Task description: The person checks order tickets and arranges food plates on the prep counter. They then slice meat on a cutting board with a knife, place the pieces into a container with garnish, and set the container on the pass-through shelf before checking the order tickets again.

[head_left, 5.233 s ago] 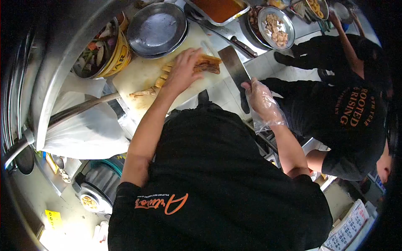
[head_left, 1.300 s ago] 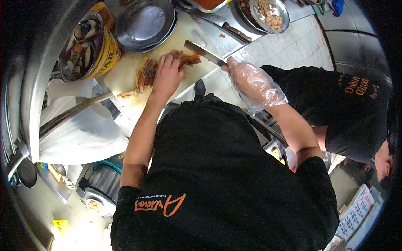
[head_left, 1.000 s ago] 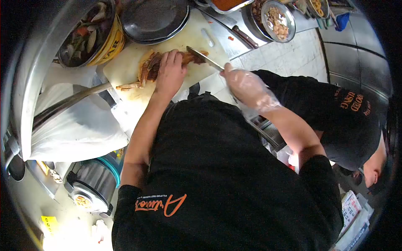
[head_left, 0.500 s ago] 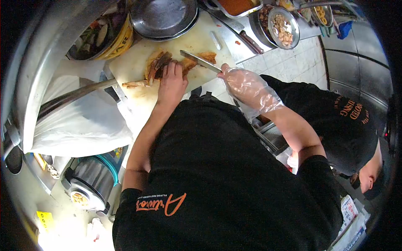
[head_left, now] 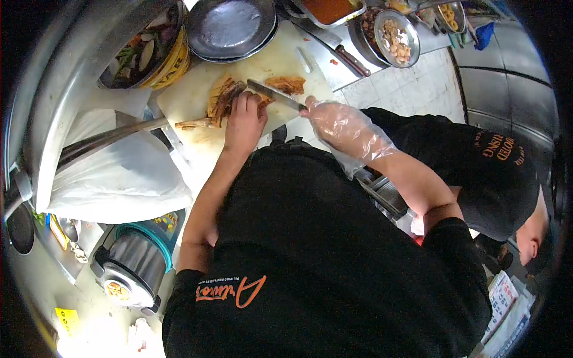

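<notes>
My left hand (head_left: pixel 245 122) is bare, its fingers curled down on a chunk of browned cooked meat (head_left: pixel 222 98) on a pale cutting board (head_left: pixel 170 98). In a clear plastic glove, my right hand (head_left: pixel 343 125) grips the handle of a knife (head_left: pixel 276 95). The blade points left, its tip close to my left fingertips and beside the chunk. Just beyond the blade lies a separate piece of meat (head_left: pixel 287 85). A thin strip of meat (head_left: pixel 194 123) rests left of my left hand. Whether the edge is in the meat is hard to see.
Dark metal plates (head_left: pixel 230 27) stand stacked at the board's far side. A yellow bucket (head_left: pixel 170 65) of vegetable scraps is at left. Another knife (head_left: pixel 352 59), a bowl of chopped pieces (head_left: pixel 397 39) and a sauce tray (head_left: pixel 334 12) sit ahead right. A co-worker (head_left: pixel 471 173) stands at right.
The knife and my right hand have shifted slightly left, the tip now lower and nearer my left fingers. The left hand stays on the meat. The whole view has moved a little.
</notes>
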`<state>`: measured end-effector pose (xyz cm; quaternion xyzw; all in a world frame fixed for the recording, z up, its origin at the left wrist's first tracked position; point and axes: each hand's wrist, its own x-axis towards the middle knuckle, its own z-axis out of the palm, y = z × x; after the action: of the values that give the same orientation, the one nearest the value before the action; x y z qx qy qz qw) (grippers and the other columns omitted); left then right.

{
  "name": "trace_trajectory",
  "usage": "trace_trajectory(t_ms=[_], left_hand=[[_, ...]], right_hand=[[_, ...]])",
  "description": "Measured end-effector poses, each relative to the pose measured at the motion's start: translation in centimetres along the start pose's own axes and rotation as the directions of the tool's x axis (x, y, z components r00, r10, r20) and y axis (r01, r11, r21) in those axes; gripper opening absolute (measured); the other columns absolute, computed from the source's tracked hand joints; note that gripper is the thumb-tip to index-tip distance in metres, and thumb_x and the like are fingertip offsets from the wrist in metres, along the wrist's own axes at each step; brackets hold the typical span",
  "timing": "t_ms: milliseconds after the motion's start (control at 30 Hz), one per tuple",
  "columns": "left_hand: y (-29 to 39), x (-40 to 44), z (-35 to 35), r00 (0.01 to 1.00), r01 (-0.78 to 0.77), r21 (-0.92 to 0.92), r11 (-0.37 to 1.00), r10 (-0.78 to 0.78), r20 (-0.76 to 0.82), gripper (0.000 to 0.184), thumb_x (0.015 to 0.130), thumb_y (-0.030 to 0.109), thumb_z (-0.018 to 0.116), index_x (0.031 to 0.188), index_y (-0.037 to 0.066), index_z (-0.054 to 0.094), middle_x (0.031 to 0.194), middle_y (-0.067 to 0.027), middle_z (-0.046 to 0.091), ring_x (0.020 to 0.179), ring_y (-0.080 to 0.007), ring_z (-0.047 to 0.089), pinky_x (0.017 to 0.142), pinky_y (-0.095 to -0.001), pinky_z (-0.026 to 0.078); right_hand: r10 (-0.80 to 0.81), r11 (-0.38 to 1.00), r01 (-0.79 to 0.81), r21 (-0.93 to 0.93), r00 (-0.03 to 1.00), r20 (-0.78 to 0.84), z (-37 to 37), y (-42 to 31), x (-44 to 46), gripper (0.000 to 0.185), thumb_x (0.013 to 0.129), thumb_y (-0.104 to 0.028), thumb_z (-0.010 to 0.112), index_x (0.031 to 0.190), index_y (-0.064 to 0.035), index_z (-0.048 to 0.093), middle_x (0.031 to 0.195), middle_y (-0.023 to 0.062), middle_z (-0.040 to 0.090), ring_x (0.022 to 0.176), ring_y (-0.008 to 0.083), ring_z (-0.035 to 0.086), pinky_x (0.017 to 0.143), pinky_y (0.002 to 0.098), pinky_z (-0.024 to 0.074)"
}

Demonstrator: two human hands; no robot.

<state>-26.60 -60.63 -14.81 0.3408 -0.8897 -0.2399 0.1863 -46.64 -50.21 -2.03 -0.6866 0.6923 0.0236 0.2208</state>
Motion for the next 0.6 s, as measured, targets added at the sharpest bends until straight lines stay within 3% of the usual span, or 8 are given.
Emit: trace_trajectory(t_ms=[67, 167, 200, 367, 433, 500, 533, 600], left_hand=[[-0.4, 0.8, 0.2, 1.000, -0.004, 0.015, 1.000, 0.004, 0.015, 0.033, 0.083, 0.010, 0.070, 0.108, -0.003, 0.053, 0.110, -0.0210, 0.053, 0.104, -0.0410, 0.055, 0.092, -0.0471, 0.049], [-0.2, 0.6, -0.2, 0.999, -0.035, 0.023, 0.999, 0.035, 0.006, 0.029, 0.083, 0.008, 0.068, 0.106, -0.003, 0.053, 0.111, -0.0212, 0.053, 0.105, -0.0415, 0.054, 0.092, -0.0477, 0.049], [0.0, 0.5, 0.0, 0.998, -0.056, 0.022, 0.998, 0.057, -0.004, 0.029, 0.083, 0.007, 0.067, 0.106, -0.003, 0.053, 0.112, -0.0211, 0.053, 0.106, -0.0417, 0.054, 0.092, -0.0475, 0.049], [0.5, 0.4, 0.2, 0.997, -0.051, 0.052, 0.997, 0.054, -0.047, 0.028, 0.086, 0.004, 0.061, 0.112, -0.003, 0.056, 0.122, -0.0194, 0.053, 0.112, -0.0406, 0.053, 0.094, -0.0481, 0.048], [0.7, 0.9, -0.2, 0.992, -0.115, 0.141, 0.983, 0.121, -0.036, 0.029, 0.089, 0.005, 0.057, 0.117, 0.000, 0.058, 0.129, -0.0182, 0.052, 0.114, -0.0398, 0.052, 0.096, -0.0480, 0.048], [2.2, 1.8, -1.2, 0.978, -0.206, 0.169, 0.964, 0.208, 0.005, 0.031, 0.091, 0.008, 0.054, 0.122, 0.003, 0.059, 0.131, -0.0165, 0.053, 0.116, -0.0379, 0.052, 0.099, -0.0483, 0.045], [3.5, 3.0, -1.2, 0.958, -0.287, 0.155, 0.945, 0.287, 0.022, 0.033, 0.092, 0.010, 0.053, 0.124, 0.004, 0.060, 0.132, -0.0156, 0.053, 0.117, -0.0369, 0.052, 0.101, -0.0485, 0.044], [6.0, 6.8, -0.6, 0.899, -0.361, 0.057, 0.931, 0.331, 0.286, 0.037, 0.091, 0.016, 0.057, 0.128, 0.009, 0.060, 0.129, -0.0123, 0.057, 0.125, -0.0332, 0.050, 0.109, -0.0501, 0.035]], right_hand=[[0.031, 1.000, -0.031, 0.002, 0.998, 0.060, 0.7, -0.7, 0.3, 0.031, 0.105, -0.025, 0.046, 0.109, 0.0039, 0.055, 0.076, 0.0191, 0.068, 0.075, 0.0343, 0.070, 0.066, 0.0458, 0.0567], [-0.126, 0.975, 0.161, 0.151, 0.968, -0.217, 4.9, -0.3, 4.4, 0.023, 0.101, -0.017, 0.051, 0.110, 0.0045, 0.055, 0.082, 0.0208, 0.068, 0.080, 0.0365, 0.070, 0.071, 0.0463, 0.0572], [-0.445, 0.886, 0.454, -0.099, 0.769, -0.459, 4.7, 0.5, 5.1, 0.025, 0.101, -0.019, 0.050, 0.110, 0.0038, 0.055, 0.085, 0.0228, 0.068, 0.084, 0.0381, 0.069, 0.076, 0.0474, 0.0568], [-0.056, 0.996, 0.036, -0.085, 0.969, -0.242, 0.8, 3.0, -0.1, 0.037, 0.104, -0.028, 0.044, 0.121, 0.0036, 0.054, 0.093, 0.0219, 0.069, 0.086, 0.0417, 0.066, 0.080, 0.0474, 0.0560], [0.310, 0.947, -0.309, 0.085, 0.951, 0.002, -2.5, 3.6, -0.8, 0.040, 0.104, -0.027, 0.044, 0.129, 0.0034, 0.052, 0.096, 0.0228, 0.069, 0.089, 0.0417, 0.066, 0.081, 0.0470, 0.0559], [0.152, 0.988, -0.139, 0.074, 0.964, -0.218, 2.5, 8.4, -0.9, 0.040, 0.105, -0.026, 0.040, 0.132, 0.0007, 0.051, 0.104, 0.0259, 0.067, 0.096, 0.0413, 0.065, 0.082, 0.0480, 0.0541], [0.175, 0.984, -0.177, 0.008, 0.962, -0.208, 3.4, 9.7, -0.2, 0.041, 0.105, -0.028, 0.038, 0.131, 0.0003, 0.053, 0.106, 0.0258, 0.066, 0.097, 0.0421, 0.064, 0.084, 0.0488, 0.0534], [0.025, 0.891, -0.312, -0.330, 0.759, -0.650, 8.7, 11.0, 2.0, 0.038, 0.088, -0.014, 0.054, 0.121, 0.0046, 0.058, 0.096, 0.0219, 0.066, 0.086, 0.0370, 0.065, 0.078, 0.0475, 0.0537]])
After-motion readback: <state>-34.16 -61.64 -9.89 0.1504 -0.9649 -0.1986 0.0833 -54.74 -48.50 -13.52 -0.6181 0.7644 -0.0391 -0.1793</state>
